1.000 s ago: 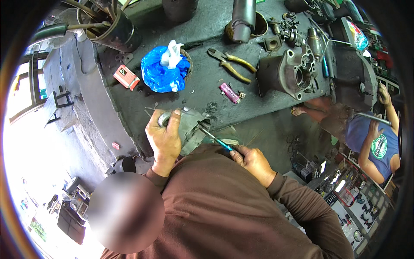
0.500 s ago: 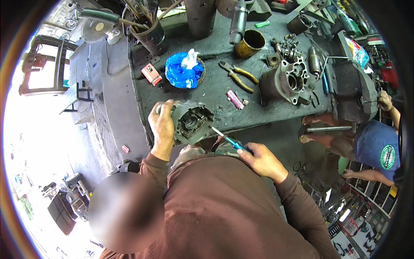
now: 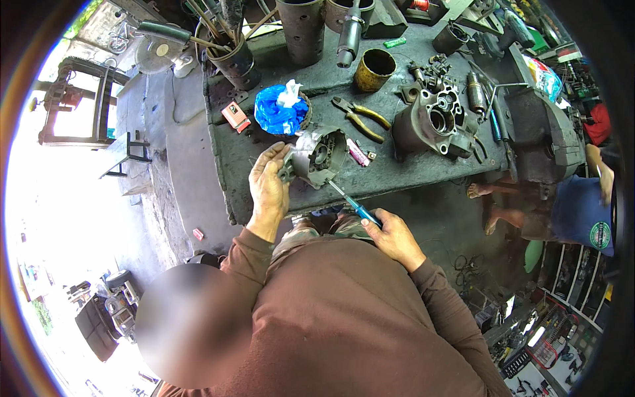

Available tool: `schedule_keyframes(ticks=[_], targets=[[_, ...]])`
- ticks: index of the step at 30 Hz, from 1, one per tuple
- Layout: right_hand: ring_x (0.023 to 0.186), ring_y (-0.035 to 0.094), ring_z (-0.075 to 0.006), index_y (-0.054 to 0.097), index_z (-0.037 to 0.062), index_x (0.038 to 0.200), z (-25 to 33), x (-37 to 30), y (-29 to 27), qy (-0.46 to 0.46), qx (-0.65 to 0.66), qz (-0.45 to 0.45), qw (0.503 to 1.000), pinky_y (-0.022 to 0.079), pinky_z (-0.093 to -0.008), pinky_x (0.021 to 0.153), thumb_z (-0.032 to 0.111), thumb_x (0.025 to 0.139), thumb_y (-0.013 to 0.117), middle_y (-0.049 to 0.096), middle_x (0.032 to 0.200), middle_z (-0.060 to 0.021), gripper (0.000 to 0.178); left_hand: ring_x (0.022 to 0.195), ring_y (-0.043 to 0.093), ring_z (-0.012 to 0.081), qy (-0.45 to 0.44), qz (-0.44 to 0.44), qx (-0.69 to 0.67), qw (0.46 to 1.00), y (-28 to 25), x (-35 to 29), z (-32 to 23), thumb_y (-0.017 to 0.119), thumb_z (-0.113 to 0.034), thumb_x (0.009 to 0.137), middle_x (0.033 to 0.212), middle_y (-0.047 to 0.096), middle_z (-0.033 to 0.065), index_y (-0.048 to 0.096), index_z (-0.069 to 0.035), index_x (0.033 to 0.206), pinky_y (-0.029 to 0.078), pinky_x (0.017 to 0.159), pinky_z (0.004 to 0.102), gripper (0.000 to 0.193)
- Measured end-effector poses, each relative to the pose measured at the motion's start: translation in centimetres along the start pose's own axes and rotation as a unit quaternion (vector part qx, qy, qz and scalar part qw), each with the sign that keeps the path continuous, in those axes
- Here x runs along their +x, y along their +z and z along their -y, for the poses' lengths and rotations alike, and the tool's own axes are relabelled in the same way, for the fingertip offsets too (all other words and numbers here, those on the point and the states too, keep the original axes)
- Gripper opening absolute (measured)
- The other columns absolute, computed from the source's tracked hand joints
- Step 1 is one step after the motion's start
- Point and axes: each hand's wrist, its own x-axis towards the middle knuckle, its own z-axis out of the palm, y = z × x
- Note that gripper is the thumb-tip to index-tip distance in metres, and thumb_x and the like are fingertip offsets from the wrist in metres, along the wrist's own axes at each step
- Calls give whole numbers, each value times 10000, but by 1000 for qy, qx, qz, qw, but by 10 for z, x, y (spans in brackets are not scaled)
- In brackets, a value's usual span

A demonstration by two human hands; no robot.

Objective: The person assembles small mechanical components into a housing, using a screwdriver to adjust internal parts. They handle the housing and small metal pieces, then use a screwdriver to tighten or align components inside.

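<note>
My left hand [image 3: 268, 188] grips the left side of a round grey metal housing [image 3: 305, 159] at the bench's front edge. The housing is tilted, its hollow inside turned to the right. Closed round the blue handle of a screwdriver [image 3: 363, 213] is my right hand [image 3: 395, 239]. The screwdriver's shaft points up and left, its tip by the housing's lower rim; whether it touches I cannot tell. Just behind the housing sits a blue plastic bag [image 3: 274, 114] in a round basket. A pink packet [image 3: 358, 153] lies to its right.
On the dark workbench [image 3: 264, 173] stand a larger cast housing [image 3: 420, 129], yellow-handled pliers [image 3: 365, 126], a rusty yellow can [image 3: 374, 71] and a red-white box [image 3: 235, 117]. A pot of sticks [image 3: 233, 63] is at back left. Another person in a blue shirt [image 3: 579, 208] stands at right.
My left hand has moved right and slightly up with the housing, which has turned further rightward. The screwdriver tip stays near its lower rim. The other person has shifted.
</note>
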Motion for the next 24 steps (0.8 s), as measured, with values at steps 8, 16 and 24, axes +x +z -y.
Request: schedule_keyframes(ticks=[8, 16, 24], targets=[[933, 736, -502, 723, 24, 1172, 3, 7, 1, 4, -83, -18, 996, 569, -583, 818, 392, 1049, 670, 770, 978, -273, 391, 1325, 633, 341, 33, 122, 496, 859, 3, 3, -44, 800, -348, 947, 1382, 660, 267, 428, -33, 1645, 505, 1137, 431, 852], [889, 749, -489, 747, 25, 1134, 20, 12, -10, 2, -137, -73, 988, 580, -594, 788, 393, 1036, 671, 771, 942, -275, 389, 1292, 618, 468, 107, 140, 596, 784, 18, -4, -34, 799, -341, 970, 1370, 605, 297, 447, -140, 1662, 511, 1116, 511, 802], [842, 750, -488, 743, 19, 1087, 30, 17, -14, -5, -202, -81, 976, 590, -593, 758, 370, 1018, 687, 769, 904, -260, 362, 1015, 691, 422, 161, 128, 598, 774, 21, -15, -24, 758, -278, 1013, 1213, 604, 227, 542, -248, 1616, 581, 915, 498, 641]])
